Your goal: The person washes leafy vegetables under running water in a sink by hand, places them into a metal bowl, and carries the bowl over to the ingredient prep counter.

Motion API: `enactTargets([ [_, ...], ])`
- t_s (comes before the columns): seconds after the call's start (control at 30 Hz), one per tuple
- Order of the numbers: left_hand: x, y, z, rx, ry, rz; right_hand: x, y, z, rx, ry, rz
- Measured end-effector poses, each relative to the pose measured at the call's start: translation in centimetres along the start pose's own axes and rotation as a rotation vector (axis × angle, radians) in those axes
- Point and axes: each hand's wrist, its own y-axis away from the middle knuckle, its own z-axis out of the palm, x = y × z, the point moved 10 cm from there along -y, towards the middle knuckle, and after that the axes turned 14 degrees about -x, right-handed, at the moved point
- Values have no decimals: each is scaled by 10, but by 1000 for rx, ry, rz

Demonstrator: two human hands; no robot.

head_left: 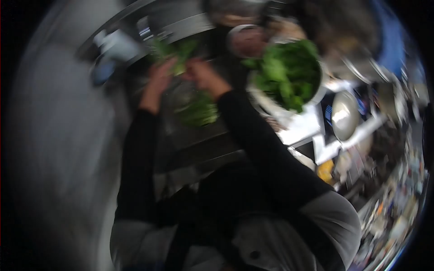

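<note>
Both arms reach over a dark metal sink. My left hand is closed on a bunch of leafy greens, which fans out above the fingers. On the other side of the bunch, my right hand also grips it. Motion blurs the fingertips of both hands. More greens lie lower in the sink, beneath my wrists. To the right of my right forearm stands a large white bowl heaped with green leaves.
A pale bottle and a blue item stand at the sink's left edge. Behind the white bowl is a round container of something reddish. An oval white dish sits farther right, beside a cluttered counter. A grey wall runs along the left.
</note>
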Motion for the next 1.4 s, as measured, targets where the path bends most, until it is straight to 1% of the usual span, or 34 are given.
enactTargets([
  [0.03,10,2,12,-129,-20,47,-16,19,30,36,-22,102],
  [0.07,11,9,5,-74,53,58,-26,22,51,1,12,105],
  [0.13,13,10,-5,-98,155,49,-22,1,47,73,127,84],
  [0.23,-3,21,-29,86,460,0,-33,-5,35,232,264,73],
  [0.27,-3,23,-29,72,466,-13,-33,-5,37,240,204,44],
  [0.33,7,32,1,28,485,-50,-32,-1,37,275,86,-23],
  [0.37,6,28,6,22,335,-82,-35,7,42,236,53,-51],
  [0.43,1,17,10,7,42,-141,-34,18,48,145,207,10],
  [0.47,-1,8,16,-64,30,-138,-32,24,50,97,281,51],
  [0.5,-2,-2,15,-125,17,-140,-37,36,39,212,343,131],
  [0.53,-1,-3,20,-180,3,-147,-30,33,26,189,201,112],
  [0.6,9,-3,15,-63,-31,-24,-10,28,5,148,-98,77],
  [0.63,8,-5,9,29,-36,-2,-6,28,0,116,-191,19],
  [0.7,9,-9,16,15,-12,-34,-13,27,-3,41,-362,-116],
  [0.73,9,-9,18,7,0,-48,-13,27,-3,35,-369,-118],
  [0.8,5,-4,24,-72,-57,-151,-14,25,-1,24,-382,-120],
  [0.83,2,1,25,-108,-84,-203,-11,23,-1,77,-414,-98],
  [0.93,15,11,21,-117,-182,-126,-15,17,16,-9,-289,3],
  [1.03,30,20,8,-62,-217,-30,-24,9,35,30,18,-51],
  [1.13,28,31,-25,67,-128,-53,-30,0,51,24,376,63],
  [1.23,38,43,-27,80,-242,-48,-40,5,60,107,582,213],
  [1.33,45,46,-36,93,-171,51,-8,-21,58,-11,81,146],
  [1.4,50,47,-31,61,-197,97,-11,-18,58,-35,122,117],
])
